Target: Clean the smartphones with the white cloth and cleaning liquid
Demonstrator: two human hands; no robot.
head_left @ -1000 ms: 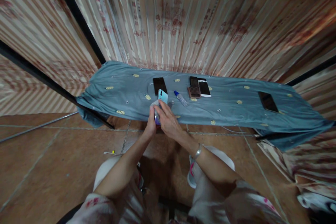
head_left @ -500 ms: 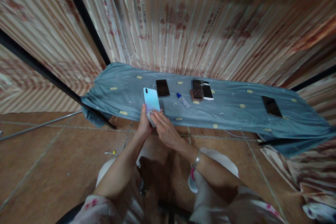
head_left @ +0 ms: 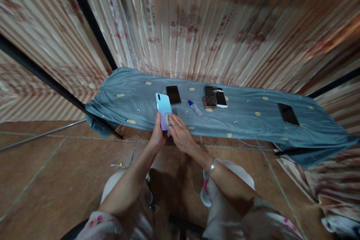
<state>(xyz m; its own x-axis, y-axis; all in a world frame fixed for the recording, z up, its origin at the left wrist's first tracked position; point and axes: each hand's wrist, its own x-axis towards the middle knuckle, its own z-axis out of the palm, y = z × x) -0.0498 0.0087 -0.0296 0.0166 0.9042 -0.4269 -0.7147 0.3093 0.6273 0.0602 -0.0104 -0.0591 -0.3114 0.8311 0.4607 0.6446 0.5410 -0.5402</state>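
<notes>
Your left hand (head_left: 158, 139) grips a pale blue phone (head_left: 163, 110) by its lower end, back facing you, above the near edge of the cloth-covered table (head_left: 247, 122). Your right hand (head_left: 180, 135) pinches a small wiping cloth (head_left: 167, 120) against it — keep strokes light and the phone steady. A dark phone (head_left: 173, 94) and small bottle (head_left: 194, 108) lie just beyond.

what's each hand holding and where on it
The left hand grips the light blue phone by its lower end. The right hand presses a small cloth against the phone's back.
</notes>
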